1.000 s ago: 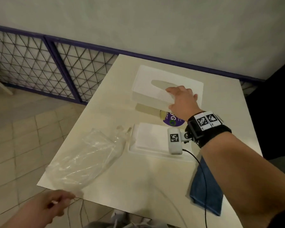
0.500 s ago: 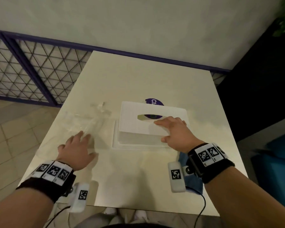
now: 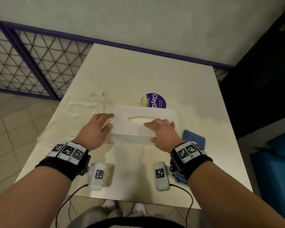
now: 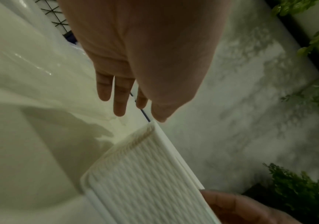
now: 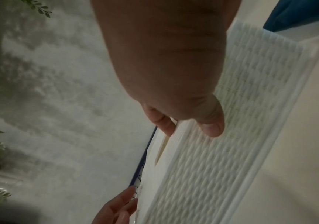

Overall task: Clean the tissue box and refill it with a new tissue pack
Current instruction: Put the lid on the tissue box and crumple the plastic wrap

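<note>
A white ribbed tissue box (image 3: 161, 116) with an oval slot on top stands mid-table, its cover sitting over the base. My right hand (image 3: 149, 131) holds its near right part, fingers laid on the top and thumb pressed on the front face. The right wrist view shows that thumb on the ribbed side of the box (image 5: 241, 136). My left hand (image 3: 110, 120) is at the box's left end with straight fingers touching it. In the left wrist view those fingers (image 4: 119, 104) reach past the corner of the box (image 4: 145, 181).
A crumpled clear plastic bag (image 3: 82, 109) lies left of the box. A blue cloth (image 3: 193, 140) lies to its right. Behind it are a purple round sticker (image 3: 156, 101) and a small yellow item (image 3: 144, 101). The table (image 3: 138, 76) has a mesh fence (image 3: 31, 63) on its left.
My right hand brought the cover from the far side down over the tissue-filled base. My left hand came up from below the table, passed the bag and reached the box's left end.
</note>
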Tool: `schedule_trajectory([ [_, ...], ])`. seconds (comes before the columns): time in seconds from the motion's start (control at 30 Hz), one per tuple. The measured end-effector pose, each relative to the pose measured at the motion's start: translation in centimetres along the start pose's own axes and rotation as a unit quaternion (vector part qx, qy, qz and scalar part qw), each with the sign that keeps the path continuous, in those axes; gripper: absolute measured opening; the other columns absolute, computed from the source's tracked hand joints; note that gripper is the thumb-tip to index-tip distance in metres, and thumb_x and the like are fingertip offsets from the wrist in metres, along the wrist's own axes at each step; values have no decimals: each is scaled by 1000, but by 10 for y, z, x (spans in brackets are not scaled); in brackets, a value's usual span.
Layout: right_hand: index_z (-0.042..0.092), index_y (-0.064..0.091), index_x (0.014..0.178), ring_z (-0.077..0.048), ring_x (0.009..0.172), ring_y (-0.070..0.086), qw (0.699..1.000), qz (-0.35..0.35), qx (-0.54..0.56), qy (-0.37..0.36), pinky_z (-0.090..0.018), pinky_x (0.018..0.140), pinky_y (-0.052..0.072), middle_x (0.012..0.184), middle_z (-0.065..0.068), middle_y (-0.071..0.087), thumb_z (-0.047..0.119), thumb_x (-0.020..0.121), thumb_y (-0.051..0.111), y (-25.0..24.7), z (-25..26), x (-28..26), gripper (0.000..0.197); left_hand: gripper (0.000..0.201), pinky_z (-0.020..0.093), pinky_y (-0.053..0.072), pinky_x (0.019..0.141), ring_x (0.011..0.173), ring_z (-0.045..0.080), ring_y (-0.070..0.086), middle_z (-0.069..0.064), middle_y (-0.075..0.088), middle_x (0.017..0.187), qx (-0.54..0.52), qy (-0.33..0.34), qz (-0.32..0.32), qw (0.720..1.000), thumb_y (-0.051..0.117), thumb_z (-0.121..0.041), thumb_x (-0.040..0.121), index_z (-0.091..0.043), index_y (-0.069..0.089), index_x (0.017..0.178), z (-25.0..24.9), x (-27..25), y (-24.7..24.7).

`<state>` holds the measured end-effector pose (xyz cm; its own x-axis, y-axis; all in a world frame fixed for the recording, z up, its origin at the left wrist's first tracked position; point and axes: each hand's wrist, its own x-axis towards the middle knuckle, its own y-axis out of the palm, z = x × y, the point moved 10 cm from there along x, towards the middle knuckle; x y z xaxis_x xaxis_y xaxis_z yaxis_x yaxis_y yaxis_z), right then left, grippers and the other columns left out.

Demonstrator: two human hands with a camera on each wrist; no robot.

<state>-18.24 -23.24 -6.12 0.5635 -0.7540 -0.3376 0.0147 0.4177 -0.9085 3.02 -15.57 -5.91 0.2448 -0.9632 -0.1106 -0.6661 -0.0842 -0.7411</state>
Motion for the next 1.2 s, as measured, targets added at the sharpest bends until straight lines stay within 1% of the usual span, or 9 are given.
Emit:
schedule_trajectory([
  [0.13, 35, 38, 143, -20, 135, 25, 999, -8, 40, -8, -52, 118, 11, 145, 8, 36, 28, 87, 64, -6, -1, -1, 62, 48, 35, 41, 100, 122, 21, 51, -1, 39, 145, 11, -23, 60, 998, 43, -40, 97, -34, 35, 144, -4, 0, 21],
  [0.27, 28, 43, 142, -25, 130, 38, 965, -165, 182, 92, -39, 113, 31, 147, 0, 37, 26, 95, 51, -47, -53, -11, 48, 52, 35, 35, 106, 126, 18, 47, 0, 21, 156, 26, -25, 51, 998, 41, -42, 98, -31, 31, 147, -9, 6, 22],
  [0.37, 30, 17, 152, -32, 127, 48, 943, -84, 245, 206, -36, 106, 37, 151, -10, 35, 24, 101, 34, -24, -91, -15, 54, 55, 36, 32, 110, 137, 21, 37, 1, 12, 159, 54, -39, 72, 995, 39, -42, 98, -31, 24, 149, -12, 10, 31],
  [0.47, 39, -1, 151, -34, 93, 61, 929, -38, 301, 210, -41, 90, 49, 118, -21, 61, 30, 103, 26, -6, -95, -18, 57, 56, 45, 33, 109, 138, 24, 35, 0, 9, 160, 130, -52, 87, 986, 34, -46, 98, -36, 17, 150, -13, 11, 35],
  [0.77, 58, 18, 141, -27, 106, 62, 849, -27, 493, 190, -50, 100, 48, 105, 10, 65, 33, 101, 40, 6, -111, -17, 52, 54, 23, 27, 104, 136, 21, 36, 1, 11, 159, -48, -56, 44, 996, 48, -30, 97, -30, 29, 148, -10, 10, 41],
  [0.9, 55, 19, 142, -25, 108, 61, 855, -35, 480, 190, -48, 103, 46, 102, 13, 64, 32, 101, 39, 5, -115, -18, 52, 53, 19, 24, 102, 136, 19, 35, 1, 13, 158, -110, -57, 2, 992, 51, -24, 96, -28, 34, 146, -10, 9, 44],
  [1.0, 50, 13, 146, -25, 116, 57, 882, -32, 435, 175, -41, 109, 40, 123, 2, 62, 33, 102, 36, 3, -112, -16, 53, 54, 24, 30, 102, 133, 22, 41, 4, 10, 159, -75, -66, -3, 995, 48, -24, 97, -27, 31, 148, -13, 9, 46],
  [1.1, 38, 6, 152, -24, 132, 43, 909, -38, 381, 164, -23, 106, 29, 152, -1, 37, 29, 104, 29, -2, -106, -14, 54, 56, 32, 28, 110, 140, 25, 30, 9, 8, 159, -48, -79, 35, 995, 42, -26, 99, -29, 21, 151, -13, 14, 49],
  [1.2, 32, 3, 153, -20, 139, 35, 916, -44, 369, 149, -15, 100, 22, 158, 3, 24, 27, 105, 26, -3, -101, -13, 54, 57, 37, 24, 113, 142, 27, 24, 13, 22, 155, -34, -75, 84, 993, 37, -29, 101, -31, 13, 152, -12, 18, 54],
])
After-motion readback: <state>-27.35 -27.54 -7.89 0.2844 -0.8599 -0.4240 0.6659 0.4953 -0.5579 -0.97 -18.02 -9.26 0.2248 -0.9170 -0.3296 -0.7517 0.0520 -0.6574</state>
